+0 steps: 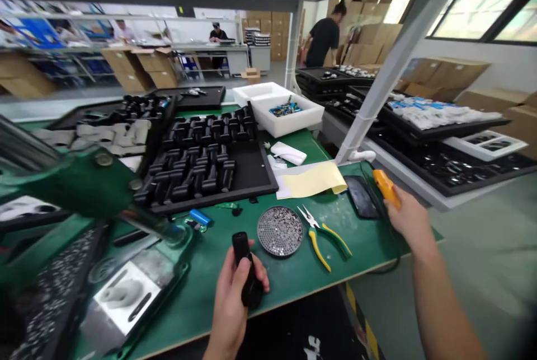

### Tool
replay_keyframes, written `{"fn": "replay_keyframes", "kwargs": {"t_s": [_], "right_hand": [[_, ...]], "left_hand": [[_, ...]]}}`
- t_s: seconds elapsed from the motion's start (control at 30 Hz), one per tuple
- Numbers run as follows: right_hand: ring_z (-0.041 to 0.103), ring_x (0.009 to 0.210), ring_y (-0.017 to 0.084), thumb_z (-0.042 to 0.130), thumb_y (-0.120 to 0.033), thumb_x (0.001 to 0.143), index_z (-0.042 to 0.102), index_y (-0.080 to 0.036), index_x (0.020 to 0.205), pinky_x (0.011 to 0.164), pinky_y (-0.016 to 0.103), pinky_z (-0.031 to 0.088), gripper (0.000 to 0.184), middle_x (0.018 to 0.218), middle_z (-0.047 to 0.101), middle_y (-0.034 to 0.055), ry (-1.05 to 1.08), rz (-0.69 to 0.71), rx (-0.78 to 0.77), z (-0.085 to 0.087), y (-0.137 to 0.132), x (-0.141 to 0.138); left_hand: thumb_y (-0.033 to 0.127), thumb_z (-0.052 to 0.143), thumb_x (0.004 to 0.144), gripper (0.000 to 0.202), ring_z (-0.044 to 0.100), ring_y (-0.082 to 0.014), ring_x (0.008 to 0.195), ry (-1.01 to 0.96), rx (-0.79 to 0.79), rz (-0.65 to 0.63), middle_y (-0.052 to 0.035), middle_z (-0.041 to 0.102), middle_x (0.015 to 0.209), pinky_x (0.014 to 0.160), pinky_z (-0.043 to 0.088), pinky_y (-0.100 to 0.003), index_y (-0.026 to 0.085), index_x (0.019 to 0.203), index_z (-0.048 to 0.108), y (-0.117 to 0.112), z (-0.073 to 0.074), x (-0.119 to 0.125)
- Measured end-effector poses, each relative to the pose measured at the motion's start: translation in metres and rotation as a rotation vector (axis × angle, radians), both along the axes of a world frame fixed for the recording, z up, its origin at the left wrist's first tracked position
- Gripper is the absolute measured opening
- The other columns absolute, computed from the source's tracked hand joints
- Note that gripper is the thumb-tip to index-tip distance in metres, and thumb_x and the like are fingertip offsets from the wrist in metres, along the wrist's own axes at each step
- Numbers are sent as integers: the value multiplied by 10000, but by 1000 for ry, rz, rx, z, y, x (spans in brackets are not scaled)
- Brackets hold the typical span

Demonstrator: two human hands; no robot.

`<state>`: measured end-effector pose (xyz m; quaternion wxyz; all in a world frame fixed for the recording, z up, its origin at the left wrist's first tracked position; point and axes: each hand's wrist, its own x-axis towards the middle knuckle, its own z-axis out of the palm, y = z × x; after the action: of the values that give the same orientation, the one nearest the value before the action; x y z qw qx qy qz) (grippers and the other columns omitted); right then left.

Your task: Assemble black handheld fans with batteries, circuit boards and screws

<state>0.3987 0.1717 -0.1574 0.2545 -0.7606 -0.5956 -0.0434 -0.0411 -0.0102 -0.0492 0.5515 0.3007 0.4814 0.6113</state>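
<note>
My left hand (235, 287) is closed around a small black handle-shaped part (246, 270), held over the front edge of the green bench (302, 270). My right hand (409, 217) is out at the bench's right end, gripping an orange tool (386, 187). Between the hands lie a round grey dish of tiny screws (279, 230) and yellow-handled pliers (321, 231). A black tray (247, 172) behind them holds several more black parts.
A yellow sheet (312, 180), a black phone-like slab (361, 196) and a white bin (285, 111) sit further back. A green fixture (84, 181) stands at left. More trays fill the neighbouring bench (440, 141). People work in the background.
</note>
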Motion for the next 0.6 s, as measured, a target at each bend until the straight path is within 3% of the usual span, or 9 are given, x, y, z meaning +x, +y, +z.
{"fn": "replay_keyframes", "kwargs": {"t_s": [0.1, 0.3, 0.6], "right_hand": [[670, 1321, 412, 428, -415, 979, 654, -88, 1454, 1150, 555, 529, 619, 1478, 665, 222, 36, 41, -49, -1, 5, 1], [563, 1469, 392, 469, -621, 1006, 575, -145, 1553, 1270, 547, 436, 733, 1627, 537, 180, 169, 76, -166, 14, -8, -4], [440, 1575, 372, 498, -681, 1009, 457, -184, 1652, 1318, 534, 361, 814, 1688, 440, 188, 191, 84, -184, 24, -20, -18]], "left_hand": [[520, 583, 1061, 368, 605, -153, 663, -28, -37, 8, -5, 612, 757, 636, 528, -285, 184, 1210, 562, 0, 0, 5], [495, 600, 1064, 342, 617, -154, 689, -46, -53, -44, -15, 624, 799, 635, 540, -295, 176, 1177, 547, 3, -1, 7], [420, 548, 1108, 235, 651, -130, 712, 49, 118, -134, -5, 653, 845, 642, 564, -263, 188, 1146, 540, 6, -7, 18]]}}
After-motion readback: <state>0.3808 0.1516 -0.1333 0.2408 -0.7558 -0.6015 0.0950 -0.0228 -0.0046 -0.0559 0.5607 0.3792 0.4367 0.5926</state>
